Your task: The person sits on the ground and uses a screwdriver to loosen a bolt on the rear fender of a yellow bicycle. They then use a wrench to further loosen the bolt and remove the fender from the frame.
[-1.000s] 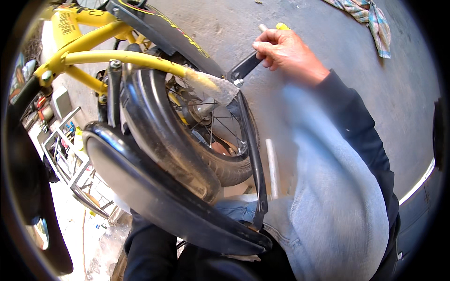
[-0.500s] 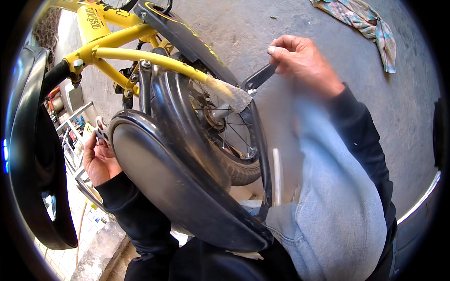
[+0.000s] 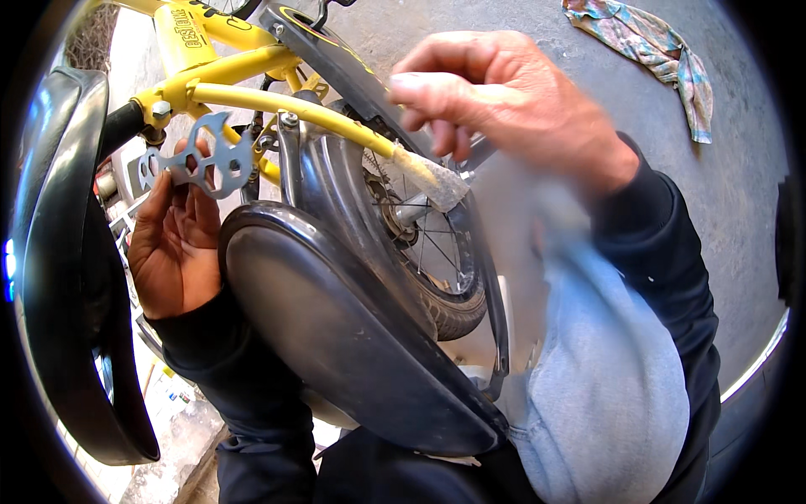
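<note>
L grip (image 3: 178, 262) now higher w/ spanner (image 3: 222, 154) pinched; R grip (image 3: 529, 101) part open, moved L.

flat tool (image 3: 221, 157): silver-grey | frame (image 3: 222, 70): yellow | sleeve (image 3: 252, 403): black | jeans (image 3: 617, 361): light-blue | cloth (image 3: 635, 38): multicoloured, patterned

Grey concrete floor (image 3: 730, 218), scuffed and stained, spreads around a crumpled multicoloured cloth (image 3: 663, 46), the surface there evenly lit. Below the cloth and to its right, a thin white strip (image 3: 758, 359) borders a dark surface (image 3: 743, 424). Well apart from the cloth, down to its left, a rough concrete ledge (image 3: 172, 449) adjoins pale ground (image 3: 99, 472) in much brighter light.
</note>
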